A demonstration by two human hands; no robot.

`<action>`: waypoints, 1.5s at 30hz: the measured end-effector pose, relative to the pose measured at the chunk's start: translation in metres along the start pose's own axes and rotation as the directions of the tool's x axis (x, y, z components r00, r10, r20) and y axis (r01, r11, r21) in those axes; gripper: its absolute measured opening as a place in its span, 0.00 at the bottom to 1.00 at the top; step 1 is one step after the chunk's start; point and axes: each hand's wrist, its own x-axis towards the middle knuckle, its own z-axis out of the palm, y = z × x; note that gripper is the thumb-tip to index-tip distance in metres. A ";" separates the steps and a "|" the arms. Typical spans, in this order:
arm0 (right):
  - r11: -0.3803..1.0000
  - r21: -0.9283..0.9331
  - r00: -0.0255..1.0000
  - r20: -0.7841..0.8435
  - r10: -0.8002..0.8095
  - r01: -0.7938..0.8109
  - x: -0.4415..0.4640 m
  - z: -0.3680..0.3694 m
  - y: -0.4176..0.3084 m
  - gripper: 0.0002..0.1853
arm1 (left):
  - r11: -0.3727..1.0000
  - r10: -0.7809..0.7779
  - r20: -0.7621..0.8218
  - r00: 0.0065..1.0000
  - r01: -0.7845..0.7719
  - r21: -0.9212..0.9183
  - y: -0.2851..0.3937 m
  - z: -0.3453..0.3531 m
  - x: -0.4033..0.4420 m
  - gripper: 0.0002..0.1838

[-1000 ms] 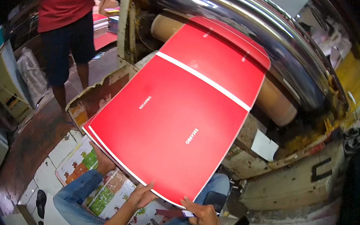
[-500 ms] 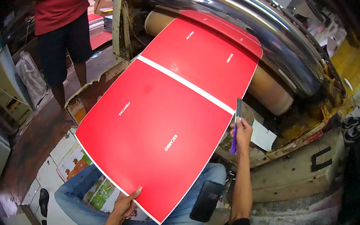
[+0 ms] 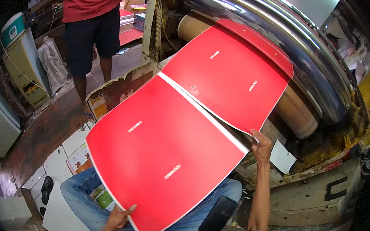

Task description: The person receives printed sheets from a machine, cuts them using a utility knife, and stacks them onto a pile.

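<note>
My left hand pinches the near edge of a red sheet with a white border and white lettering, which lies over my lap. My right hand is closed at the right end of the gap between this sheet and a second red sheet. A small part of a blade tool shows at its fingers. The two sheets are apart along most of the white strip and still meet near its left end. The far sheet's top curls up against the rollers.
Large shiny metal rollers stand above a brown roller. Another person in a red shirt and dark shorts stands at the left. A black phone rests on my thigh. A white card lies at the right.
The continuous sheet has split along the white strip. My right hand has moved slightly down, its blade now mostly hidden. The near sheet's lower corner has shifted down and left.
</note>
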 end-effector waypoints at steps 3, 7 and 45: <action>0.992 0.079 0.995 0.024 0.096 -0.098 -0.003 -0.005 -0.015 0.24 | 0.982 0.165 -0.046 0.985 -0.169 -0.088 -0.012 -0.057 -0.008 0.34; 0.968 0.154 0.980 0.041 0.197 -0.201 0.002 -0.012 -0.023 0.26 | 0.986 0.137 -0.220 0.966 -0.155 -0.067 0.006 -0.038 0.012 0.31; 0.858 0.200 0.571 0.811 0.126 -0.473 -0.031 -0.119 -0.121 0.20 | 0.959 0.180 0.360 0.915 -0.083 -0.270 0.104 0.251 0.138 0.26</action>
